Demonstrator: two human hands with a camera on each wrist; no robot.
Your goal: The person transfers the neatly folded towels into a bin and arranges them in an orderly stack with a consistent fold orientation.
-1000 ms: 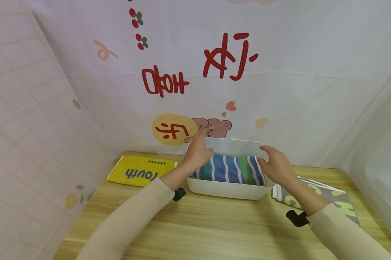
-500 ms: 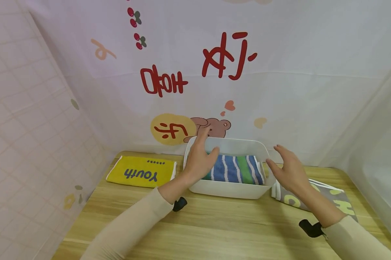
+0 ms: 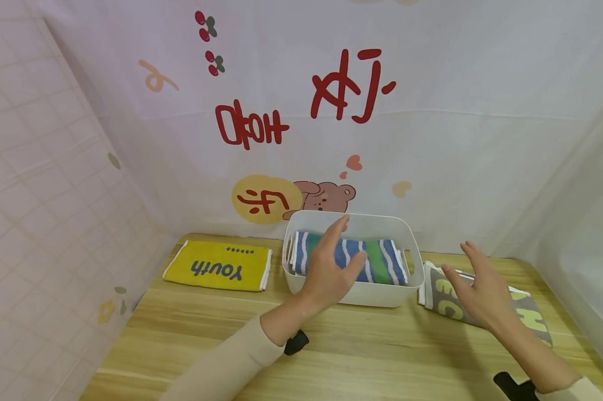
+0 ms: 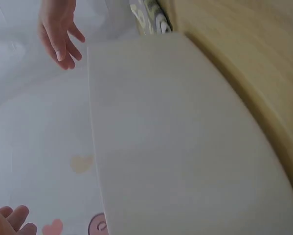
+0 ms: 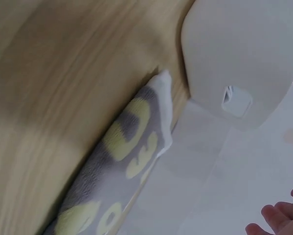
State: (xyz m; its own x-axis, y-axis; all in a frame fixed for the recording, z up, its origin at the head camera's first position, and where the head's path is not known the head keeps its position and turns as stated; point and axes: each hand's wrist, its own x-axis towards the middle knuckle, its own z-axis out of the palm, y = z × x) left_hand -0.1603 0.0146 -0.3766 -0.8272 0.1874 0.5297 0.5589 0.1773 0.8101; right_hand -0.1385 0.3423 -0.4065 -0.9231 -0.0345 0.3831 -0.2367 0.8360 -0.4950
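A folded towel with blue, green and white stripes [image 3: 381, 262] lies inside the white plastic basket [image 3: 371, 295]. My left hand [image 3: 328, 273] is held over the basket's front, fingers extended and holding nothing; it covers part of the striped towel in the head view. To the right, my right hand [image 3: 484, 289] hovers over a folded grey towel with yellow letters [image 3: 444, 292], its fingers loose and spread. In the right wrist view that grey towel [image 5: 126, 142] lies beside the basket's end wall with its handle hole [image 5: 236, 101]. The left wrist view is mostly filled by the basket's side [image 4: 175, 137].
A folded yellow towel marked "Youth" [image 3: 218, 267] lies left of the basket on the wooden table [image 3: 331, 345]. A printed white cloth [image 3: 456, 156] hangs right behind the table, and more cloth [image 3: 55, 223] closes off the left side.
Both hands have come away from the basket's ends. The left moved right and toward the front, the right moved right over the grey towel. The striped towel stays in the basket.
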